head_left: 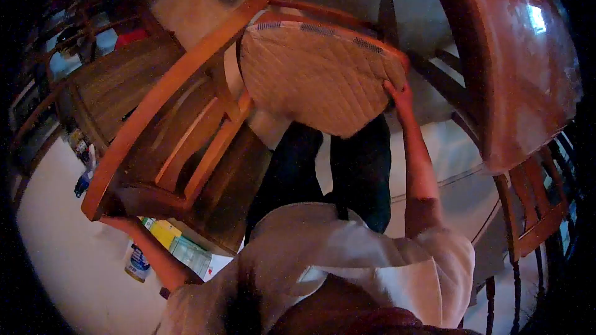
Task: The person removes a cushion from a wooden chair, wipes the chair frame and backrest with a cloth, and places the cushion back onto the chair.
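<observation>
A wooden chair (167,96) with a slatted back is tilted in front of me. Its seat carries a quilted tan cushion (316,74) with a patterned edge. My right hand (399,94) grips the seat's right side at the cushion, thumb on top. My left hand (121,222) is at the lower left end of the chair's back, partly hidden beneath the wood, its fingers out of sight.
A glossy wooden table (528,56) stands at the right, with another chair (534,205) below it. A wooden cabinet (233,192) is behind the chair's back. A can (137,263) and a yellow package (162,233) lie near my left forearm.
</observation>
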Tool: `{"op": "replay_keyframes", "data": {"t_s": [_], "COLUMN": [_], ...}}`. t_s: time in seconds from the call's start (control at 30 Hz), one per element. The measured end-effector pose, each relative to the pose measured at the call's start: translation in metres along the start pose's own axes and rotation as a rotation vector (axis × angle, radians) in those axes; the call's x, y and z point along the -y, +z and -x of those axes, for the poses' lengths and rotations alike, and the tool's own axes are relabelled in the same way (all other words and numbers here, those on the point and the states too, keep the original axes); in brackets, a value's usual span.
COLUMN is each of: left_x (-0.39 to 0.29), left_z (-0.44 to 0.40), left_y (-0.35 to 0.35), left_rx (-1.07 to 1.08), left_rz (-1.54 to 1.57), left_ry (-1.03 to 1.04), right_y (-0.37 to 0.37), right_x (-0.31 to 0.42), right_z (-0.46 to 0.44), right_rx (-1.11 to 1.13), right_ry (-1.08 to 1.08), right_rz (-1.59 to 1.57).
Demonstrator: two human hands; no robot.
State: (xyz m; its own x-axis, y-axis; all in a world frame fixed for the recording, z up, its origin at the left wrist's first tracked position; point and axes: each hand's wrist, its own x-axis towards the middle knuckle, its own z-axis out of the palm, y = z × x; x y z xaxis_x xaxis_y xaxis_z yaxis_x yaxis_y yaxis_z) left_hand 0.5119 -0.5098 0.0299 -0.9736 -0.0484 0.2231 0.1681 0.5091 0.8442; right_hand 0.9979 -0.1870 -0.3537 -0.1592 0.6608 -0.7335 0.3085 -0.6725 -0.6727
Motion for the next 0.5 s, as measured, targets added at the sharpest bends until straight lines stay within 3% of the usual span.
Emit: {"op": "replay_keyframes", "data": {"t_s": [0.07,0.3,0.4,0.47,0.5], "left_x": [0.006,0.03,0.033,0.035,0.037], "left_z": [0.008,-0.01,-0.019,-0.02,-0.022], "left_y": [-0.011,-0.051,-0.065,-0.069,-0.07], "left_rx": [0.058,0.105,0.118,0.124,0.083], "left_rz": [-0.043,-0.266,-0.419,-0.499,-0.472], "left_ry": [0.028,0.106,0.138,0.153,0.135], "right_y": [-0.005,-0.014,-0.035,-0.051,-0.062], "right_x": [0.003,0.028,-0.014,-0.024,-0.023], "right_z": [0.002,0.012,-0.003,-0.012,-0.02], "right_rx": [0.057,0.204,0.201,0.005,0.01], "right_ry": [-0.044,0.1,0.031,0.012,0.02], "right_rz": [0.108,0.158,0.078,-0.052,-0.048]}}
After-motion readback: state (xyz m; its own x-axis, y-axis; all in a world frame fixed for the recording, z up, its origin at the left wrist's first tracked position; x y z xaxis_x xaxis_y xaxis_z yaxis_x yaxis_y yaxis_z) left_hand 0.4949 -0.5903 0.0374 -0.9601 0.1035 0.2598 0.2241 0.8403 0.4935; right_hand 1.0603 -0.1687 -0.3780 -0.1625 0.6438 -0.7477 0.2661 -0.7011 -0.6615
